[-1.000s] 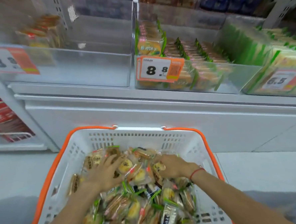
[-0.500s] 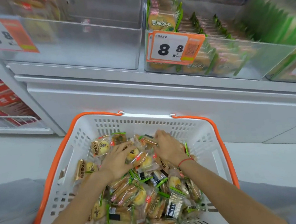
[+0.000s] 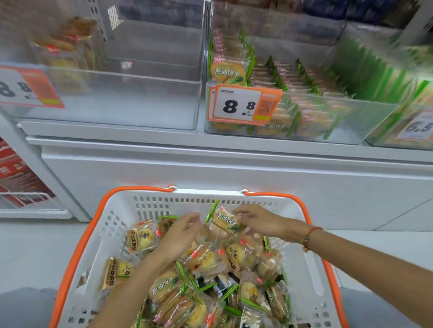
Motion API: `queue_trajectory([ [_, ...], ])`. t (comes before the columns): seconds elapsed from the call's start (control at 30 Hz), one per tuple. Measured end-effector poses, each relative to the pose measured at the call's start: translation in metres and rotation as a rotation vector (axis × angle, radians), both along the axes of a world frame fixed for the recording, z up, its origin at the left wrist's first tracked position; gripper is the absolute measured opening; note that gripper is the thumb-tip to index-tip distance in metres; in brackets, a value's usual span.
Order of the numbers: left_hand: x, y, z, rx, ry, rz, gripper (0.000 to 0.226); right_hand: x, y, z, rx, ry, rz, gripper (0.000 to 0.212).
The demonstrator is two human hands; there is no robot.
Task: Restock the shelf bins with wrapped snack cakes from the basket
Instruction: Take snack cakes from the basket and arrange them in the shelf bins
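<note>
1. Locate the white perforated plastic basket with the orange rim (image 3: 286,196) at 6 o'clock in your view. It is heaped with clear-wrapped yellow snack cakes (image 3: 208,262).
2. Note your left hand (image 3: 179,235) over the heap, fingers curled at a crinkly wrapper edge; whether it actually grips a pack cannot be told.
3. Note your right hand (image 3: 260,219), fingers pinching one green-edged wrapped round cake (image 3: 224,220), raised above the heap near the basket's far wall.
4. Identify the target: the clear plastic shelf bin behind the orange "8.8" price tag (image 3: 243,104), at 1 o'clock, holds rows of matching green-edged packs (image 3: 227,72).
5. Expect each pack to be light, the film slick and noisy, and the cake inside crumbly.
6. Take hold by the flat faces or the crimped end seal; do not squeeze the middle.
7. Stand the pack upright in its row.
</note>
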State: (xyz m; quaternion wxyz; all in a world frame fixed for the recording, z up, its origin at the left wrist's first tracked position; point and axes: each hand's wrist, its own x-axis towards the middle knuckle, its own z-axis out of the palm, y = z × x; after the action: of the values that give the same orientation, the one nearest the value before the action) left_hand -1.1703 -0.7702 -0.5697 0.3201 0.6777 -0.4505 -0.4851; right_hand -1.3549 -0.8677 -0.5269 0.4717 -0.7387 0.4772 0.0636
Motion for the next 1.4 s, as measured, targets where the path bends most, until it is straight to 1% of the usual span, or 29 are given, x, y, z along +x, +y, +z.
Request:
queue_trajectory([
  [0.07, -0.009, -0.006, 0.025, -0.047, 0.097, -0.009, 0.028, -0.009, 0.001, 0.026, 0.056, -0.077, -0.042, 0.035],
  [0.13, -0.016, -0.008, 0.047, -0.109, 0.188, -0.006, 0.016, -0.016, 0.001, 0.051, 0.058, -0.143, -0.066, 0.033],
  [0.2, -0.021, -0.009, 0.064, -0.180, 0.223, -0.004, 0.014, -0.023, 0.000, 0.072, 0.035, -0.182, -0.067, 0.028],
  [0.27, -0.026, -0.010, 0.081, -0.259, 0.236, 0.001, 0.013, -0.028, -0.002, 0.091, -0.034, -0.210, -0.042, 0.025],
  [0.33, -0.032, -0.014, 0.096, -0.348, 0.234, 0.028, 0.012, -0.030, -0.004, 0.105, -0.158, -0.275, -0.020, 0.022],
  [0.43, -0.041, -0.023, 0.116, -0.485, 0.193, 0.103, 0.014, -0.030, -0.004, 0.120, -0.416, -0.409, -0.031, 0.021],
  [0.53, -0.044, -0.032, 0.134, -0.586, 0.117, 0.141, 0.014, -0.033, -0.007, 0.134, -0.533, -0.433, -0.011, 0.023],
  [0.6, -0.042, -0.039, 0.149, -0.682, -0.005, 0.136, 0.018, -0.039, -0.013, 0.149, -0.623, -0.441, 0.016, 0.024],
  [0.67, -0.038, -0.047, 0.168, -0.855, -0.150, 0.202, 0.032, -0.047, -0.022, 0.169, -0.734, -0.460, 0.026, 0.025],
  [0.73, -0.031, -0.054, 0.187, -1.001, -0.201, 0.306, 0.053, -0.059, -0.035, 0.194, -0.889, -0.458, 0.022, 0.026],
  [0.8, -0.023, -0.063, 0.201, -1.076, -0.184, 0.376, 0.069, -0.072, -0.053, 0.220, -1.060, -0.411, -0.004, 0.026],
  [0.87, -0.015, -0.073, 0.209, -1.067, -0.231, 0.389, 0.083, -0.082, -0.073, 0.245, -1.180, -0.305, -0.035, 0.026],
  [0.9, -0.012, -0.078, 0.212, -1.029, -0.286, 0.373, 0.091, -0.086, -0.083, 0.257, -1.222, -0.199, -0.028, 0.026],
  [0.93, -0.011, -0.082, 0.214, -0.975, -0.351, 0.351, 0.099, -0.088, -0.093, 0.268, -1.236, -0.051, -0.002, 0.026],
  [1.0, -0.009, -0.089, 0.215, -0.868, -0.457, 0.307, 0.108, -0.087, -0.108, 0.286, -1.166, 0.279, 0.079, 0.026],
  [1.03, -0.008, -0.092, 0.215, -0.839, -0.494, 0.289, 0.108, -0.084, -0.113, 0.293, -1.109, 0.426, 0.117, 0.026],
  [1.1, -0.007, -0.096, 0.212, -0.833, -0.551, 0.270, 0.103, -0.078, -0.119, 0.300, -1.013, 0.650, 0.200, 0.027],
  [1.13, -0.007, -0.097, 0.211, -0.840, -0.559, 0.272, 0.101, -0.076, -0.122, 0.300, -0.968, 0.719, 0.253, 0.027],
  [1.23, -0.005, -0.099, 0.206, -0.848, -0.547, 0.294, 0.101, -0.073, -0.133, 0.291, -0.833, 0.813, 0.346, 0.030],
  [1.33, -0.004, -0.099, 0.204, -0.857, -0.559, 0.295, 0.100, -0.074, -0.143, 0.272, -0.768, 0.787, 0.315, 0.030],
  [1.4, -0.003, -0.100, 0.203, -0.858, -0.560, 0.289, 0.100, -0.078, -0.148, 0.260, -0.770, 0.734, 0.264, 0.031],
])
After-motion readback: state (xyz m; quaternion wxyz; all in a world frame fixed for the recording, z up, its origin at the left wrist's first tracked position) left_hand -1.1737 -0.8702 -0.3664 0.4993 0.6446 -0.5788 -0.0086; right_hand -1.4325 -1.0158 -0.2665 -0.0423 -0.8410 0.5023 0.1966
